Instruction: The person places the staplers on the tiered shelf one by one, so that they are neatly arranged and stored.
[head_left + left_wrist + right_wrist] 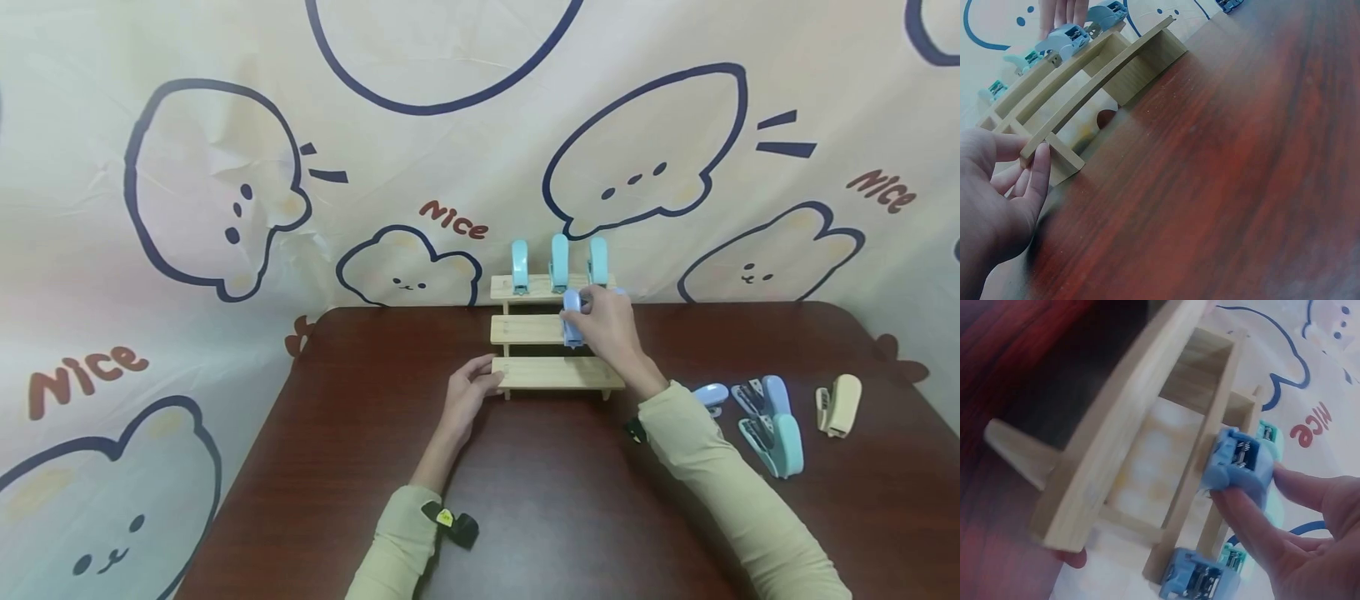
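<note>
A three-step wooden rack (555, 373) stands at the back of the table. My left hand (470, 387) grips the left end of its lowest step, with thumb and fingers around the board (1085, 90) in the left wrist view. My right hand (611, 323) pinches a blue stapler (572, 318) upright at the middle step. In the right wrist view, the thumb and fingers lie on either side of this blue stapler (1241, 462). A second blue stapler (1200, 575) stands on the same step, mostly hidden by my hand in the head view. Teal staplers (558, 263) line the top step.
On the table at right lie a blue stapler (711, 395) partly behind my sleeve, another blue one (777, 395), a teal one (787, 446) and a cream one (840, 406). A cartoon-printed cloth (420, 167) hangs right behind the rack.
</note>
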`<state>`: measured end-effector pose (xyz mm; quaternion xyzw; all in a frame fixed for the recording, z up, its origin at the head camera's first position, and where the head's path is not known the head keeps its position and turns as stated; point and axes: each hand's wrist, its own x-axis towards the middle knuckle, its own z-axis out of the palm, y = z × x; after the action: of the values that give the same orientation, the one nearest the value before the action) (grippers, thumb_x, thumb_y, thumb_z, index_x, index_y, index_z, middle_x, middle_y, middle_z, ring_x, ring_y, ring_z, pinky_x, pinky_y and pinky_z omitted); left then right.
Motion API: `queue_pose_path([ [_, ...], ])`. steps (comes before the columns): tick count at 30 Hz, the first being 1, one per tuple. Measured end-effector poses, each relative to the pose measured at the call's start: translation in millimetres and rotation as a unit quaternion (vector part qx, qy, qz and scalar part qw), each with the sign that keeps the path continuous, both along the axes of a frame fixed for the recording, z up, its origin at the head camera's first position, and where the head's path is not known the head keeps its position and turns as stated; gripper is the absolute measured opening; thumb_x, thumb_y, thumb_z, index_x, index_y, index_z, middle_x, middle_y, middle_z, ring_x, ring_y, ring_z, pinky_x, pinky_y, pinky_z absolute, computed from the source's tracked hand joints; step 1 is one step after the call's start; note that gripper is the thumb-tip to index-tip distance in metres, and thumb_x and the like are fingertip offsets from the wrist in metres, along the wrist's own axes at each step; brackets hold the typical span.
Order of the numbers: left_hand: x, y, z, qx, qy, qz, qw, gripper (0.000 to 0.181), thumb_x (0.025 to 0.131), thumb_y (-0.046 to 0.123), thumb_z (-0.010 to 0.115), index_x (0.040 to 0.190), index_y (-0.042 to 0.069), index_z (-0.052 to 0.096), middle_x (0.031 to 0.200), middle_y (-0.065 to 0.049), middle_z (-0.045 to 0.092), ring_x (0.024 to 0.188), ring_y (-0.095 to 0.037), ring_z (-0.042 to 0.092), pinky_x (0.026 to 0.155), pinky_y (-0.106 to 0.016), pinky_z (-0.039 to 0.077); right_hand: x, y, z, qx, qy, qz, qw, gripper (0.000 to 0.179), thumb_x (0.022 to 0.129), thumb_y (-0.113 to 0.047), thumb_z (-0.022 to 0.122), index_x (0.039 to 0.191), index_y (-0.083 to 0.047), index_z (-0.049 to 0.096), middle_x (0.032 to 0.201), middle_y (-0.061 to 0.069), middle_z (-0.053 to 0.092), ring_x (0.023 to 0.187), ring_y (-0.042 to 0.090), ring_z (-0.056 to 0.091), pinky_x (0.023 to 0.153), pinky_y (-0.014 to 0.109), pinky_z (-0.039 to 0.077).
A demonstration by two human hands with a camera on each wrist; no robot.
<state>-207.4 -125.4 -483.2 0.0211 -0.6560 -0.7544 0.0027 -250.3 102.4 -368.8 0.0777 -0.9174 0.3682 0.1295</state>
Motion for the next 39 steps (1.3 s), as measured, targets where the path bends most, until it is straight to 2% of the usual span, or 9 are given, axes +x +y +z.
queue_pose_path([
  [4, -0.9, 1.0, -1.4, 0.004, -0.001, -0.003, 1.0, 0.045, 0.094, -0.001, 0.067, 0.137, -0.011, 0.058, 0.126, -0.026, 0.065, 0.091, -0.015, 0.069, 0.08, -0.026, 0.06, 3.4, 6, -2.5, -0.006, 0.02, 0.009, 0.9997, 0.038, 0.093, -0.015, 0.078, 0.117, 0.012, 0.069, 0.105, 0.029, 0.073, 0.089, 0.037, 0.074, 0.073, 0.048, 0.063],
  [8, -2.1, 2.2, -2.0, 0.003, -0.001, -0.004, 1.0, 0.046, 0.094, -0.001, 0.067, 0.138, -0.011, 0.057, 0.127, -0.027, 0.065, 0.092, -0.015, 0.069, 0.08, -0.025, 0.06, 10.8, 18, -1.9, -0.025, 0.07, 0.016, 0.9971, 0.03, 0.096, -0.015, 0.074, 0.114, 0.009, 0.073, 0.1, 0.024, 0.075, 0.086, 0.035, 0.074, 0.073, 0.046, 0.061],
  [11, -2.9, 2.5, -0.6, -0.001, -0.001, -0.005, 1.0, 0.047, 0.095, 0.0, 0.067, 0.139, -0.011, 0.056, 0.127, -0.027, 0.065, 0.092, -0.015, 0.069, 0.08, -0.025, 0.06, 17.5, 29, -1.5, -0.038, 0.107, 0.016, 0.9935, 0.023, 0.097, -0.014, 0.073, 0.108, 0.006, 0.076, 0.089, 0.02, 0.076, 0.074, 0.031, 0.073, 0.061, 0.034, 0.056],
  [14, -3.4, 1.5, 2.1, 0.0, -0.002, -0.002, 1.0, 0.046, 0.094, -0.001, 0.067, 0.138, -0.011, 0.057, 0.127, -0.026, 0.065, 0.092, -0.015, 0.069, 0.08, -0.026, 0.06, 24.1, 42, -3.6, -0.049, 0.109, 0.009, 0.9928, 0.021, 0.098, -0.015, 0.072, 0.106, 0.004, 0.077, 0.081, 0.016, 0.076, 0.065, 0.029, 0.072, 0.052, 0.021, 0.047],
  [17, -4.0, -0.2, 4.2, -0.001, -0.004, 0.004, 1.0, 0.045, 0.094, -0.002, 0.067, 0.137, -0.01, 0.058, 0.126, -0.026, 0.065, 0.092, -0.015, 0.069, 0.08, -0.025, 0.06, 30.0, 54, -7.4, -0.054, 0.087, 0.004, 0.9947, 0.024, 0.1, -0.016, 0.071, 0.108, 0.005, 0.076, 0.081, 0.017, 0.075, 0.067, 0.032, 0.072, 0.053, 0.015, 0.046],
  [25, -5.7, -2.9, 1.7, -0.003, -0.006, -0.002, 1.0, 0.047, 0.095, 0.001, 0.067, 0.14, -0.011, 0.056, 0.13, -0.028, 0.063, 0.093, -0.014, 0.069, 0.081, -0.025, 0.06, 44.3, 93, -17.4, -0.052, 0.045, -0.023, 0.9974, 0.026, 0.102, -0.018, 0.069, 0.112, 0.004, 0.075, 0.087, 0.019, 0.076, 0.073, 0.032, 0.075, 0.057, 0.013, 0.051],
  [31, -3.8, -5.3, 1.8, -0.005, -0.001, 0.002, 1.0, 0.047, 0.096, 0.001, 0.068, 0.139, -0.011, 0.056, 0.13, -0.028, 0.063, 0.092, -0.013, 0.069, 0.08, -0.025, 0.06, 54.5, 120, -21.2, -0.033, 0.004, -0.031, 0.999, 0.032, 0.102, -0.025, 0.068, 0.117, 0.003, 0.074, 0.091, 0.02, 0.077, 0.079, 0.036, 0.075, 0.06, 0.017, 0.054],
  [35, -3.4, -5.3, 1.3, -0.003, 0.002, 0.001, 1.0, 0.047, 0.095, 0.0, 0.067, 0.139, -0.012, 0.055, 0.128, -0.028, 0.063, 0.09, -0.013, 0.069, 0.079, -0.026, 0.06, 61.5, 138, -22.4, 0.02, -0.039, -0.005, 0.999, 0.038, 0.1, -0.027, 0.071, 0.123, 0.003, 0.071, 0.106, 0.024, 0.075, 0.082, 0.035, 0.071, 0.064, 0.029, 0.054],
  [39, -4.1, -3.3, -1.0, 0.0, -0.002, -0.007, 1.0, 0.047, 0.096, 0.0, 0.067, 0.14, -0.012, 0.055, 0.129, -0.028, 0.063, 0.09, -0.011, 0.068, 0.08, -0.025, 0.06, 69.1, 157, -23.3, 0.092, -0.09, 0.065, 0.9895, 0.045, 0.094, -0.019, 0.077, 0.128, 0.007, 0.066, 0.123, 0.028, 0.068, 0.093, 0.036, 0.066, 0.073, 0.044, 0.057],
])
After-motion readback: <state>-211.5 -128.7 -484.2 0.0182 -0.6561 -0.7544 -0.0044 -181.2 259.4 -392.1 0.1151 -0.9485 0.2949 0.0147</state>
